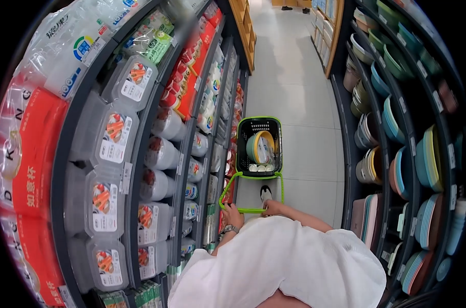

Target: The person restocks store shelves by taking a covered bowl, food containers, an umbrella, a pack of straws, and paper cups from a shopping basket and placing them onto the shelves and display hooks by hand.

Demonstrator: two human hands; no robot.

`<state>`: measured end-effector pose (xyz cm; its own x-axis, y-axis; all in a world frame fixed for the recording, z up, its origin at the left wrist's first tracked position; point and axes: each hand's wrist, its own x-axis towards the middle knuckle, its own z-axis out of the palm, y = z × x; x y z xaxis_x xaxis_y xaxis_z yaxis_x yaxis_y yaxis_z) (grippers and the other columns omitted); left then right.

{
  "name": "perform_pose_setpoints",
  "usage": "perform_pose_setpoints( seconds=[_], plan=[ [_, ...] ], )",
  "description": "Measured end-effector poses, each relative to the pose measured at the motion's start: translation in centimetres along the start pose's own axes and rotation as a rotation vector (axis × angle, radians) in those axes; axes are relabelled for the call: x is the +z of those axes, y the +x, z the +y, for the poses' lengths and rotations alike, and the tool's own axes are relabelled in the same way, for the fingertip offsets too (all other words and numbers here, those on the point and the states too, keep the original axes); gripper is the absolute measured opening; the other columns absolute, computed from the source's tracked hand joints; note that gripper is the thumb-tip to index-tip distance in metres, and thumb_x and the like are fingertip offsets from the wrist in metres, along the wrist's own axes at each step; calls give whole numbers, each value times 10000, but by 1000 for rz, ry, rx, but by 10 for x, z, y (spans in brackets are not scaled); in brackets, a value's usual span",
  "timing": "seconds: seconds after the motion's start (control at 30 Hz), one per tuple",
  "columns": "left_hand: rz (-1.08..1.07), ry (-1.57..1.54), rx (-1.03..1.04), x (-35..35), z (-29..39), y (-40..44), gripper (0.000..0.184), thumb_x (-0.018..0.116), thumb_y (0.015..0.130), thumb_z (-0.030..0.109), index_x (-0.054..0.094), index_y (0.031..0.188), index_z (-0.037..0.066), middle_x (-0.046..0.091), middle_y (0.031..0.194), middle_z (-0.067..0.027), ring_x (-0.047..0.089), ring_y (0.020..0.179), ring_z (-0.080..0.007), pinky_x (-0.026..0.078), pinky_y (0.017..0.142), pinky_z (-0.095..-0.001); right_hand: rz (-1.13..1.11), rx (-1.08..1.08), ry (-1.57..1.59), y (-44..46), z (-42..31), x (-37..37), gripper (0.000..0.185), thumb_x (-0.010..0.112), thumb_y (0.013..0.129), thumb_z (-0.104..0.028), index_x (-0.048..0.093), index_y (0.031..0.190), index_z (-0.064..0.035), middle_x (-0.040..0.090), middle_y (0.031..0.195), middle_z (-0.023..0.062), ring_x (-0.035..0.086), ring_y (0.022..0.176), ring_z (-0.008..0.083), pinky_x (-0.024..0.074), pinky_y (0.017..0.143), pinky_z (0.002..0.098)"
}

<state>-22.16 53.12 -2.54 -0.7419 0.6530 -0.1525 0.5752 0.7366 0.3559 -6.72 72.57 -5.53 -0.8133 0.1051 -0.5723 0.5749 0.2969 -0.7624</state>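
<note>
A black shopping basket (242, 123) with a green rim stands on the floor of the aisle in front of me. Inside it lie a yellow and a teal round basin (252, 148), a packaged item within them, and several small white-topped items (261, 168). The basket's green handle (249, 210) is tilted toward me. My left hand (233, 215), with a watch on its wrist, is closed at the handle's left corner. My right hand (272, 207) is closed on the handle's right part.
Shelves on the left hold clear food containers (104, 200), cup packs (35, 149) and bags. On the right, shelves carry basins (392, 119) and trays (364, 215). A wooden shelf (243, 25) stands farther ahead. Tiled floor (307, 133) runs between them; a shoe (265, 193) shows below the basket.
</note>
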Motion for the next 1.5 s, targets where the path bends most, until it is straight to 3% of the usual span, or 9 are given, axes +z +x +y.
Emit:
perform_pose_setpoints(
  seconds=[0.07, 0.27, 0.5, 0.7, 0.77, 1.03, 1.1, 1.3, 1.5],
  plan=[
    [-49, 1, -47, -4, 8, 28, 418, 719, 789, 92, 526, 1123, -70, 326, 1436, -344, 320, 1309, -578, 311, 1119, -603, 51, -73, -206, 18, -3, -23, 499, 763, 776, -446, 728, 1013, -8, 734, 883, 197, 710, 871, 342, 554, 802, 417],
    [16, -22, 60, -6, 15, 135, 400, 732, 778, 102, 543, 1083, -77, 330, 1435, -339, 324, 1311, -590, 308, 1122, -602, 10, -29, -297, 89, -14, -85, 509, 763, 757, -443, 727, 1012, -4, 718, 949, 230, 685, 896, 399, 546, 828, 442],
    [-13, -21, 141, -2, 41, 237, 394, 729, 767, 102, 554, 1088, -45, 379, 1384, -321, 390, 1254, -567, 376, 1065, -591, 238, -22, -166, 125, -9, -158, 517, 755, 765, -435, 702, 1061, -15, 714, 969, 231, 681, 913, 405, 541, 834, 463],
    [-85, -43, 35, 4, 83, 301, 392, 695, 783, 83, 551, 1128, -32, 401, 1381, -298, 415, 1236, -543, 386, 1057, -564, 216, -36, -172, 145, -18, -251, 508, 745, 760, -443, 709, 1045, -25, 715, 998, 215, 690, 958, 364, 541, 855, 453],
    [35, -58, 115, -3, 103, 324, 377, 672, 802, 71, 551, 1146, -22, 390, 1404, -312, 415, 1243, -534, 385, 1062, -560, 170, -54, -146, 153, -22, -287, 526, 749, 763, -449, 707, 1065, -22, 715, 1002, 217, 688, 962, 369, 539, 864, 453],
    [86, -20, -7, -35, 203, 417, 362, 660, 804, 37, 556, 1150, 12, 326, 1456, -345, 405, 1267, -548, 371, 1094, -542, 18, -254, -98, 182, -27, -439, 615, 770, 768, -489, 694, 1130, 2, 714, 1029, 228, 673, 981, 411, 528, 904, 442],
    [104, -11, -3, -38, 228, 434, 346, 642, 795, -2, 557, 1130, 19, 307, 1468, -356, 407, 1268, -554, 373, 1095, -539, 70, -358, -121, 189, -17, -464, 579, 767, 771, -485, 706, 1080, 0, 723, 955, 218, 694, 903, 397, 549, 825, 451],
    [120, 60, -89, -22, 272, 469, 374, 623, 782, -26, 543, 1148, -24, 274, 1487, -371, 412, 1252, -569, 377, 1087, -556, -7, -422, -109, 207, 23, -514, 455, 709, 840, -412, 707, 1028, 2, 709, 944, 243, 680, 903, 417, 539, 821, 470],
    [100, 54, -129, -27, 302, 486, 491, 625, 787, -29, 463, 1250, -50, 232, 1511, -378, 381, 1288, -579, 374, 1097, -547, -54, -385, -92, 219, 34, -531, 400, 711, 812, -377, 699, 930, 5, 690, 880, 246, 664, 855, 427, 519, 783, 490]
  ],
)
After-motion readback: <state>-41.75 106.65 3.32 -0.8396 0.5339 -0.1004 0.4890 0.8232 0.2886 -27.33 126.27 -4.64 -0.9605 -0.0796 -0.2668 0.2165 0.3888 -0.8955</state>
